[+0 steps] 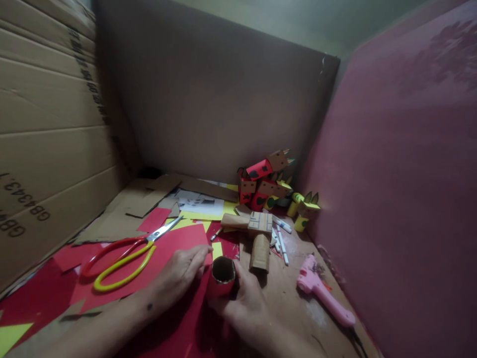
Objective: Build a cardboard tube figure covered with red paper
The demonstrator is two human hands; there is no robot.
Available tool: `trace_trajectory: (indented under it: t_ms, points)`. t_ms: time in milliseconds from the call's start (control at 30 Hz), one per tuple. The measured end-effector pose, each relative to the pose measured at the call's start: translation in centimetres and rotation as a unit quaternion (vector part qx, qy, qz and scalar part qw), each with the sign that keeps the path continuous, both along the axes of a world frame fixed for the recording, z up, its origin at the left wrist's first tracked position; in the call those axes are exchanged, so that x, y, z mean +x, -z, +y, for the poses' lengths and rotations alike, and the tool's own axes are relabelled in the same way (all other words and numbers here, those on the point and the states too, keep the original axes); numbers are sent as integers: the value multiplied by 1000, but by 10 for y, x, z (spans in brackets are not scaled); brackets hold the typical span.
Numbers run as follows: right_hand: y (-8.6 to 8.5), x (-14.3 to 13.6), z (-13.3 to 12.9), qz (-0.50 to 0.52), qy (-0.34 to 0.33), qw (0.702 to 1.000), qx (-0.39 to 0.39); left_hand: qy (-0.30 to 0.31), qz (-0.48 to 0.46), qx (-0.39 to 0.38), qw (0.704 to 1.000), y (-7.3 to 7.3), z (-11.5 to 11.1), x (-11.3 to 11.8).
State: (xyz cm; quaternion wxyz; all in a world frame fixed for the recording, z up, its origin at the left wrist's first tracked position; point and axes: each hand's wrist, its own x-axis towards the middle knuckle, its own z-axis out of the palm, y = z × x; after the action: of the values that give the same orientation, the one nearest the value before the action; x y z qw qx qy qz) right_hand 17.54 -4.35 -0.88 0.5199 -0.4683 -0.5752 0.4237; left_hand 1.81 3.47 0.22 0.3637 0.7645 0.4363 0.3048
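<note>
My right hand (248, 301) is wrapped around a short cardboard tube (220, 286) covered in red paper, its open end tilted up toward me. To the left, my left hand (188, 266) lies on a sheet of red paper (167, 256), fingers stretched toward the tube with nothing visible in them. Large scissors (136, 253) with one red and one yellow handle rest beside that hand, blades pointing away. A small yellow paper strip (216, 250) is just beyond the tube. Bare brown cardboard tubes (260, 254) and a taped cardboard piece (260, 223) lie past my right hand.
At the right is a pink glue gun (324, 291) with its cord. White markers (282, 243) lie farther back. Several red and yellow paper-tube figures (259, 186) are grouped near the back wall. Cardboard scraps (128, 206) cover the back left. A carton wall (48, 124) stands left, a pink wall (402, 174) right.
</note>
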Motion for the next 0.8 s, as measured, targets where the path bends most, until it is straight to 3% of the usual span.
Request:
trace_trajectory:
  t_ms: [167,300,400,567,800]
  points:
    - [-8,0,0,134,-26,989,-60,22,-69,-69,995,-1,2,0]
    - [-13,1,-2,199,-52,975,-80,59,-151,-156,974,-6,0,2]
    - [-11,2,-1,210,-64,971,-93,136,-170,-213,953,-13,-4,1]
    - [-7,4,1,223,-70,967,-102,252,-168,-226,926,-23,-14,2]
    - [-6,4,0,149,-68,985,-46,244,-190,-208,928,-13,-20,9]
